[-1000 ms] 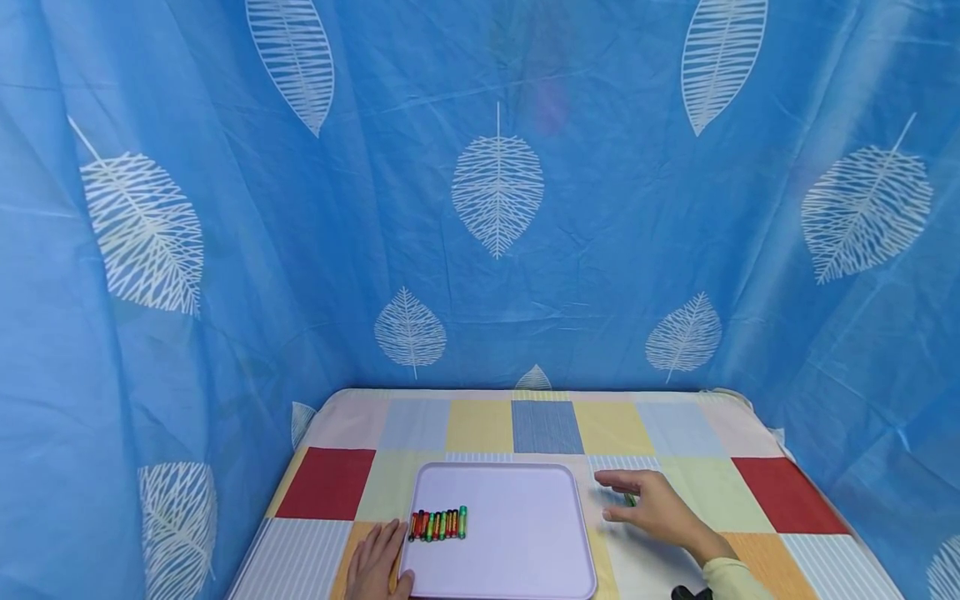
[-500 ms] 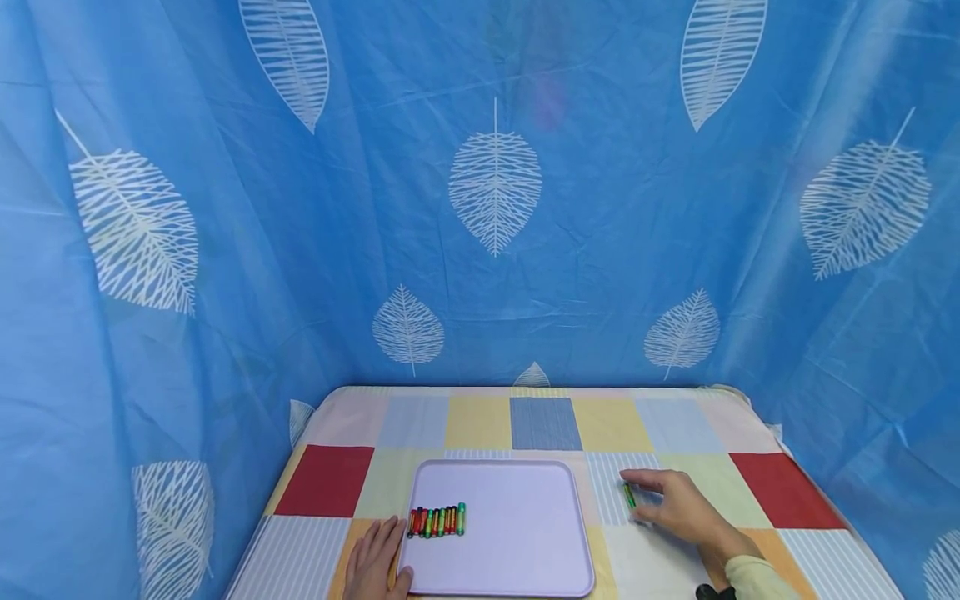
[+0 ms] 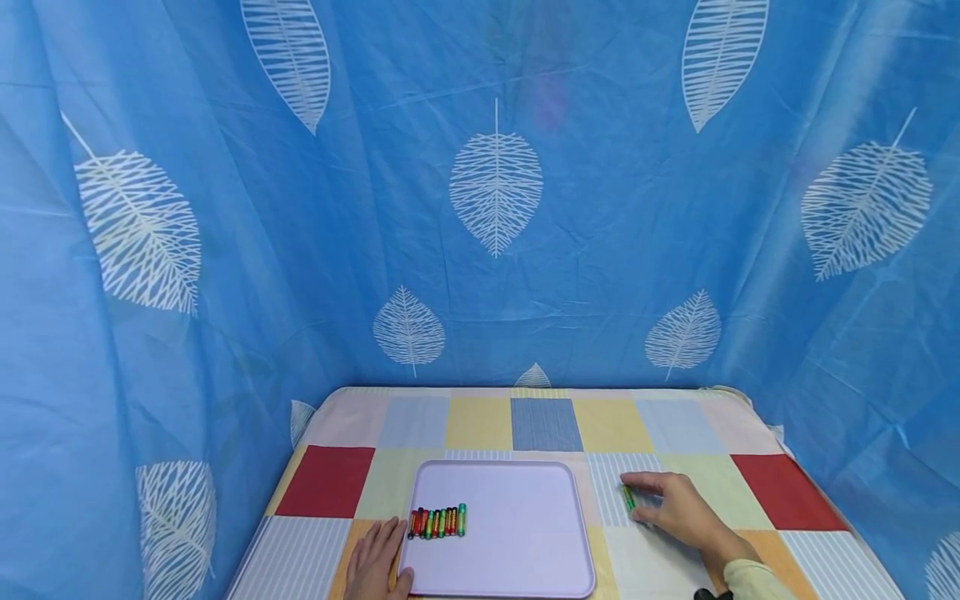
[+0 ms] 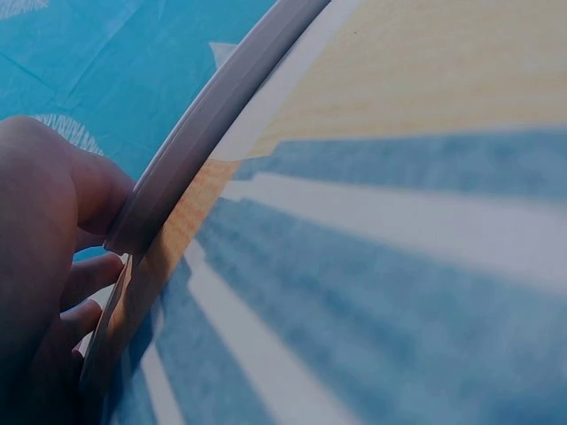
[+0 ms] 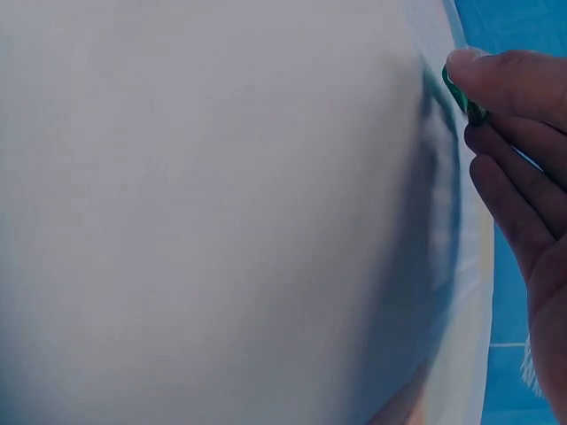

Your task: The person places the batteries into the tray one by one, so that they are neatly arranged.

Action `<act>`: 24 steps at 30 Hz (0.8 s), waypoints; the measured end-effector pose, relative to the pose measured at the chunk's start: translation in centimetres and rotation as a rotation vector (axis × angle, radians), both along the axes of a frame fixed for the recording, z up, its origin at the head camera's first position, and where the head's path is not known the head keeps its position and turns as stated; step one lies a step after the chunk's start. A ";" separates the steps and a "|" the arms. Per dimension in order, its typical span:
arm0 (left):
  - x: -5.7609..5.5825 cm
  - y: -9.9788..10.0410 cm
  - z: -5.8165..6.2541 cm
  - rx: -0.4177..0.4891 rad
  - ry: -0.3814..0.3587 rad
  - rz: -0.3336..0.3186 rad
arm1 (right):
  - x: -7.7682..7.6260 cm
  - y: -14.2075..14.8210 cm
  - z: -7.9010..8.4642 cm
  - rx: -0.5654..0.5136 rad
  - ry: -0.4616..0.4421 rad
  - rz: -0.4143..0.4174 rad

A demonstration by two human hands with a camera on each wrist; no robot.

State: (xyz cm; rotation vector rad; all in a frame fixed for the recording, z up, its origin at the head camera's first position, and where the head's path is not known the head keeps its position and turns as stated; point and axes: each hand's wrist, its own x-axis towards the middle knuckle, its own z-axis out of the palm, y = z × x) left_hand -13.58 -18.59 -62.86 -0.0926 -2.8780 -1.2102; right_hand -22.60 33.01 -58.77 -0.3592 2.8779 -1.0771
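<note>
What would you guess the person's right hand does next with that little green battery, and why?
Probably close its fingers and lift it. The right hand already touches the green battery lying on the tablecloth, beside the tray where a row of batteries sits; the left hand rests at the tray's edge.

The right hand (image 3: 678, 508) rests on the checked cloth (image 3: 615, 429), its fingertips on a green battery (image 3: 628, 497). The left hand (image 3: 377, 562) touches the tray (image 3: 517, 533) edge, right beside a row of batteries (image 3: 437, 522).

One tray (image 3: 517, 533), two hands (image 3: 378, 567).
</note>
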 end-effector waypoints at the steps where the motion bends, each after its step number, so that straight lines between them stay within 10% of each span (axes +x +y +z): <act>1: 0.0 0.0 0.0 0.000 -0.001 0.000 | 0.1 -0.2 0.2 -0.010 -0.003 -0.004; 24: -0.2 0.0 0.3 0.013 -0.049 0.012 | 0.4 -12.6 -0.7 -0.231 0.155 0.285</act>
